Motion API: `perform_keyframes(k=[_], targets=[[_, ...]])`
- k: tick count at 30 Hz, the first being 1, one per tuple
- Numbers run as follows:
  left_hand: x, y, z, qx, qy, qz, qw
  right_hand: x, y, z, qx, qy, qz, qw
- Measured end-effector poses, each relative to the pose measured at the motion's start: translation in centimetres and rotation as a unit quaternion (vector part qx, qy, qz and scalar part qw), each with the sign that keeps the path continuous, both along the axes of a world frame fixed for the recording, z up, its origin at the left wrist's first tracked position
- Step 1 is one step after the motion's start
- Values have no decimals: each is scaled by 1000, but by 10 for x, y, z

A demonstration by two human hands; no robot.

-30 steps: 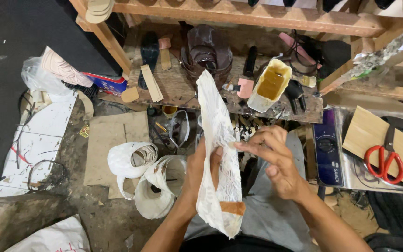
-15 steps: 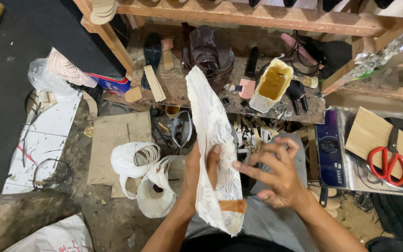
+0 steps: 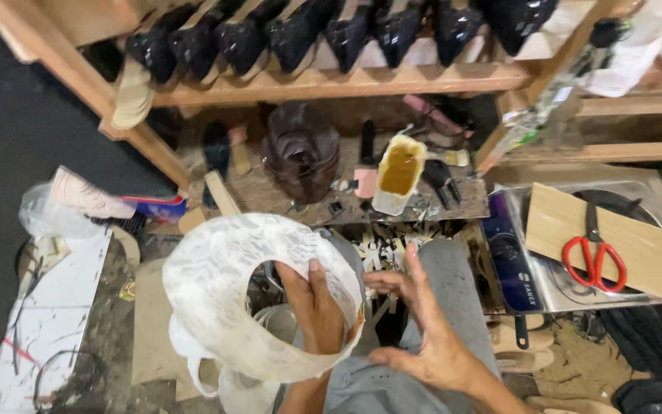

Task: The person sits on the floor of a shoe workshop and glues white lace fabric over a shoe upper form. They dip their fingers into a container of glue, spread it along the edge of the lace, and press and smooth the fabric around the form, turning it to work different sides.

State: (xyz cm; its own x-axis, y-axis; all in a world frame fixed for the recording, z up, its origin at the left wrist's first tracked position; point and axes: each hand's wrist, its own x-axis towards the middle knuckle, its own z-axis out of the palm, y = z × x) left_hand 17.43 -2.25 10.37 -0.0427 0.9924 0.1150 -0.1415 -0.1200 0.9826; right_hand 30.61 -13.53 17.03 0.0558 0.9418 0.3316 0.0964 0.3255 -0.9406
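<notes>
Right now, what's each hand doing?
Left hand: closed on the white lace strip, bent into a loop.
Right hand: open, holding nothing.

A white strip (image 3: 224, 299) of thin, matt, lace-patterned cloth or paper curls in the left hand (image 3: 317, 310). On the rough wooden shelf (image 3: 346, 80) far off, black shoes (image 3: 300, 31) shine glossy. At right, red plastic-handled scissors (image 3: 593, 257) with metal blades rest on a smooth, pale wooden board (image 3: 637, 249) over a dull steel stove (image 3: 534, 284). A grimy plastic tub (image 3: 398, 172) holds amber glue.
</notes>
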Motion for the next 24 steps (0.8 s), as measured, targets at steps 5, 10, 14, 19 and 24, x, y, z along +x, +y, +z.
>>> perform_keyframes(k=[5, 10, 14, 19, 24], targets=[[33, -13, -21, 20, 27, -33, 999, -27, -14, -42, -83, 249, -127, 957], [46, -18, -34, -9, -21, -290, 957, 2, -38, -79, -30, 338, -284, 897], [55, -9, -43, -63, 20, -330, 942, 50, -73, -86, -23, 259, -465, 846], [33, 25, -63, 61, 212, -194, 956, 120, -116, -80, -66, 126, -645, 751], [7, 68, -85, 7, 482, -109, 869, 203, -143, -86, 10, 13, -661, 750]])
